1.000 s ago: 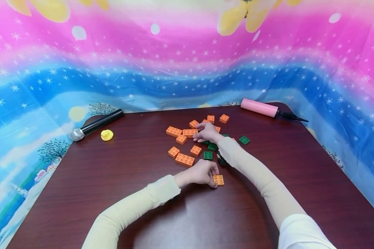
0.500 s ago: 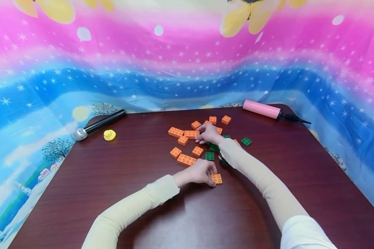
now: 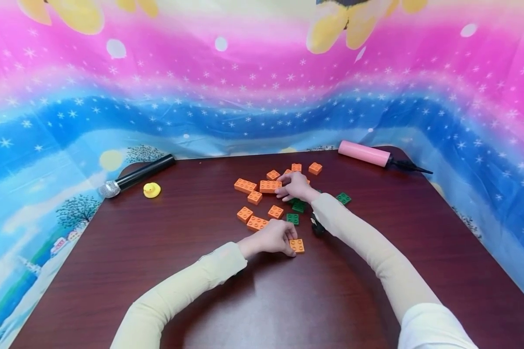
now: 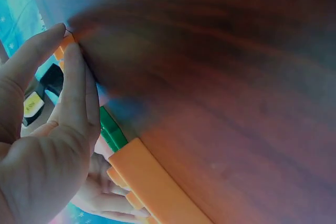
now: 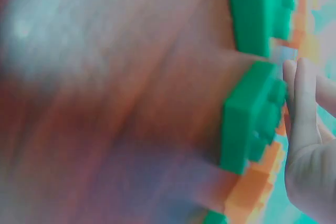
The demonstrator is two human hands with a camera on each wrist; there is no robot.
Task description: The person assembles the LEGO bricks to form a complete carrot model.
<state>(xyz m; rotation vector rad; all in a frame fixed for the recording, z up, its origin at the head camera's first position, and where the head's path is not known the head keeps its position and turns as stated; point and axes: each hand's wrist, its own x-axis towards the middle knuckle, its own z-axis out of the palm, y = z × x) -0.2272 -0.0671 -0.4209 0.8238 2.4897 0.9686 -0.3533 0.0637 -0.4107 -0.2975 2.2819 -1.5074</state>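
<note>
My left hand (image 3: 272, 237) pinches a square orange building brick (image 3: 297, 246) between thumb and fingers, near the middle of the table. In the left wrist view that orange brick (image 4: 66, 45) shows at the fingertips. Farther off, my right hand (image 3: 298, 186) holds the right end of a long orange brick (image 3: 270, 187) by thumb and fingertips. Green bricks (image 3: 292, 219) lie just below the right hand. In the right wrist view the right hand (image 5: 310, 145) appears at the edge beside a green brick (image 5: 252, 119); its grip is hidden there.
Several loose orange bricks (image 3: 245, 214) lie around both hands. A small black object (image 3: 317, 227) sits under the right forearm. A microphone (image 3: 137, 177) and a yellow rubber duck (image 3: 152, 190) lie at the left. A pink hand pump (image 3: 364, 154) lies at the back right.
The left hand has moved slightly left with its square orange brick. The right hand has shifted a little right, and the long orange brick has moved with it, away from the brick beside it.
</note>
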